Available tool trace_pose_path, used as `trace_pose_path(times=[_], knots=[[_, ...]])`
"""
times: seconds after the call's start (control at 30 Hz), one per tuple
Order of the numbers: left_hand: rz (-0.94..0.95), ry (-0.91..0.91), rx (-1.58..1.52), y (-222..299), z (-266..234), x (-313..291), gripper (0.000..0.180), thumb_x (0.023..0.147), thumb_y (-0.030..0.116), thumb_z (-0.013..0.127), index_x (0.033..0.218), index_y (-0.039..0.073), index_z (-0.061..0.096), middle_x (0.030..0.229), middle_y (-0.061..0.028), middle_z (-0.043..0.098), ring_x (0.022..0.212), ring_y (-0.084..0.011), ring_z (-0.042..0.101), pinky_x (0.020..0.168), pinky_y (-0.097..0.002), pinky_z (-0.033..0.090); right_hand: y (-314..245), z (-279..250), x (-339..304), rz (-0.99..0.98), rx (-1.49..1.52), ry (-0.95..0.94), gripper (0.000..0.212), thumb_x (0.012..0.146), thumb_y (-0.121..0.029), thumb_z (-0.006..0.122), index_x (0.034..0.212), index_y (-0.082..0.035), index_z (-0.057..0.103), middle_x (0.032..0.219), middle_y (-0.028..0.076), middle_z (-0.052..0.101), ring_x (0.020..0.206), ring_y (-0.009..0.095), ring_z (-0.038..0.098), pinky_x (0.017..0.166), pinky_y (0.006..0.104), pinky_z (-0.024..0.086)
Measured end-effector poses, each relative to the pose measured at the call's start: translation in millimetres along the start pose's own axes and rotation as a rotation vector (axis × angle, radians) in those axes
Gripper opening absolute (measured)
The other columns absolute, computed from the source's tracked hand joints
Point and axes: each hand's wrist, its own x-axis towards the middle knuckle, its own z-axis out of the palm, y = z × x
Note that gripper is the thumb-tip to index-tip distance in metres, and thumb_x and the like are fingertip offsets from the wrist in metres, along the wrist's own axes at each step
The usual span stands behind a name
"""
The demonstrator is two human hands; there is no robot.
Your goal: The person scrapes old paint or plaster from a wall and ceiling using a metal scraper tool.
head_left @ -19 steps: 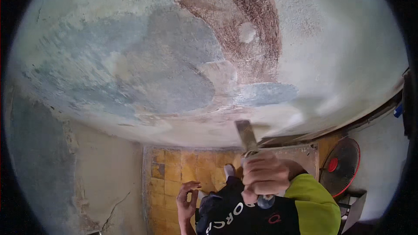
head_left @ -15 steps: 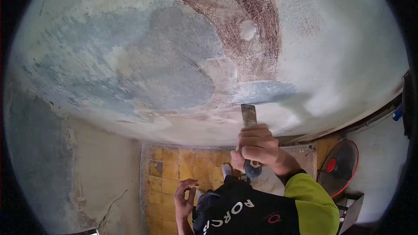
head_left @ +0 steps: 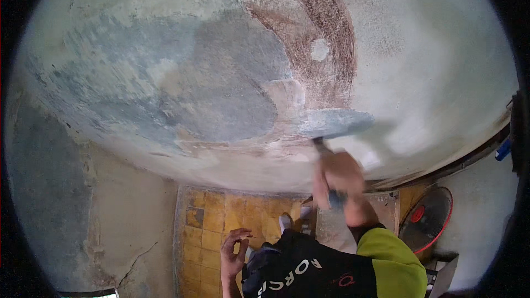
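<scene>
My right hand (head_left: 341,174) is wrapped round the handle of a scraper (head_left: 318,142) and is smeared by motion. The scraper's dark flat blade points up at the wall (head_left: 430,55), its tip by the lower edge of a grey-blue patch (head_left: 337,121) where paint is off. Whether the blade touches the surface I cannot tell. A larger bare grey area (head_left: 232,77) and a brownish streaked band (head_left: 339,33) lie above and to the left. Low in front of my body, my left hand (head_left: 234,249) hangs with bent fingers, thumb apart, holding nothing.
Yellow floor tiles (head_left: 212,221) lie below. To the lower right stands a fan (head_left: 428,218) with a red rim, beside a pale flat panel (head_left: 334,226). A cracked side wall (head_left: 132,215) rises on the left. Something blue (head_left: 503,150) sits at the far right edge.
My right hand and the scraper have moved slightly right, and the blade now looks foreshortened. The view has shifted a little. My left hand keeps nearly the same pose.
</scene>
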Motion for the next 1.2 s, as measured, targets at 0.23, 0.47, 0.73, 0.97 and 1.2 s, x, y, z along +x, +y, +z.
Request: trace_pose_path(times=[0.23,0.47,0.73,0.97,1.2], knots=[[-0.028,0.010,0.012,-7.5,-14.7,-10.1,0.019,0.090,-0.007,0.056,0.104,0.004,0.062,0.113,-0.0138,0.064,0.103,-0.0255,0.065,0.084,-0.0338,0.050,9.9,78.8,-27.1,-0.505,0.379,0.770,0.027,0.093,-0.024,0.061,0.070,-0.010,0.062,0.058,-0.003,0.056,0.049,0.016,0.056,0.056,0.0288,0.052],[0.016,0.055,0.055,-17.1,-40.4,-26.8,0.017,0.093,-0.004,0.055,0.106,0.004,0.061,0.109,-0.0137,0.064,0.099,-0.0250,0.066,0.082,-0.0345,0.051,-7.3,46.3,6.9,-0.532,0.374,0.588,0.026,0.077,0.002,0.062,0.060,-0.012,0.050,0.056,0.005,0.050,0.052,0.021,0.056,0.049,0.0270,0.045],[0.096,0.271,-0.260,-16.7,-58.6,-34.6,0.007,0.090,-0.003,0.058,0.090,0.001,0.064,0.099,-0.0135,0.063,0.086,-0.0214,0.065,0.072,-0.0321,0.050,6.1,65.5,20.6,-0.486,0.316,0.636,0.035,0.071,0.000,0.065,0.053,-0.008,0.035,0.051,0.004,0.037,0.041,0.020,0.042,0.040,0.0309,0.034],[0.174,0.195,-0.274,-43.2,-88.7,-34.1,0.003,0.091,-0.001,0.061,0.089,0.001,0.063,0.093,-0.0127,0.062,0.080,-0.0205,0.063,0.069,-0.0322,0.050,-19.7,167.8,-44.4,0.210,0.820,0.171,0.028,0.087,-0.020,0.067,0.101,-0.004,0.050,0.079,0.007,0.048,0.068,0.017,0.047,0.063,0.0327,0.041],[0.147,0.155,-0.242,-56.7,-115.8,-36.9,0.003,0.092,0.001,0.061,0.089,-0.001,0.062,0.086,-0.0117,0.063,0.079,-0.0201,0.063,0.078,-0.0364,0.053,-74.3,201.3,-77.4,0.142,1.225,0.634,0.017,0.093,-0.001,0.058,0.103,-0.010,0.047,0.089,0.002,0.047,0.071,0.012,0.049,0.058,0.0311,0.044]])
